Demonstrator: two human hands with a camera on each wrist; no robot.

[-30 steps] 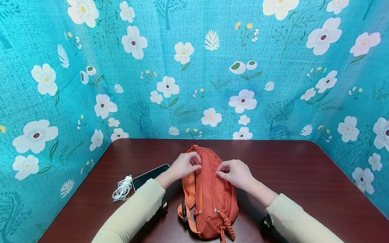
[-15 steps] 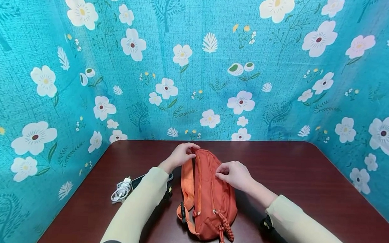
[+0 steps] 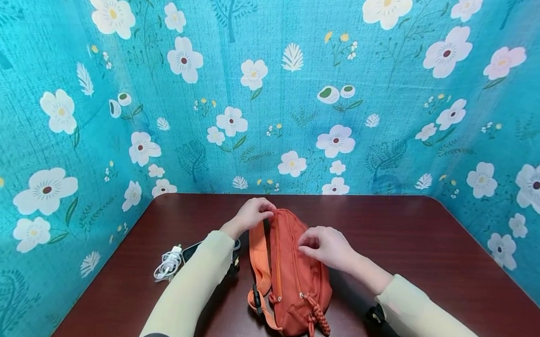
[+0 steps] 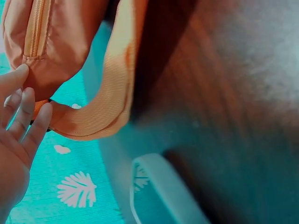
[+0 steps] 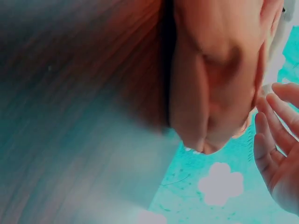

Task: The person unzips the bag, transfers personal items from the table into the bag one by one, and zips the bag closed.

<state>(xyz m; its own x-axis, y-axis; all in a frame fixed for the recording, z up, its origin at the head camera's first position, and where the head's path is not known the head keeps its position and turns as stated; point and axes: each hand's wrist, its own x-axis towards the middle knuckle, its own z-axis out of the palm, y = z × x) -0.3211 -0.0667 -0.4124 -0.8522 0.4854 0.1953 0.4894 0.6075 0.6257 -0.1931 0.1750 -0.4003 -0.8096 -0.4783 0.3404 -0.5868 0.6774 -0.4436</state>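
fingers (image 3: 309, 234) bend over a rust-red bag (image 3: 288, 273), which lies lengthwise near the middle of the dark table (image 3: 406, 242). nearest are its braided pulls (image 3: 319, 314), then a buckle (image 3: 257, 299) on the orange strap (image 3: 259, 255) along its left side. further left, a coiled white cable (image 3: 170, 264) sits beside a dark, phone-like thing (image 3: 189, 251) mostly hidden by a sleeve (image 3: 206, 265). over the bag's right flank, the right hand (image 3: 331, 247) is loosely curved and seems to grip nothing; whether a fingertip brushes the fabric cannot be told. beyond it, the left hand (image 3: 250, 215) appears to pinch the bag's far tip. good handling probably means keeping that pinch light but sure, steadying the soft flank without denting it. behind hangs a flowered blue curtain (image 3: 272, 104).
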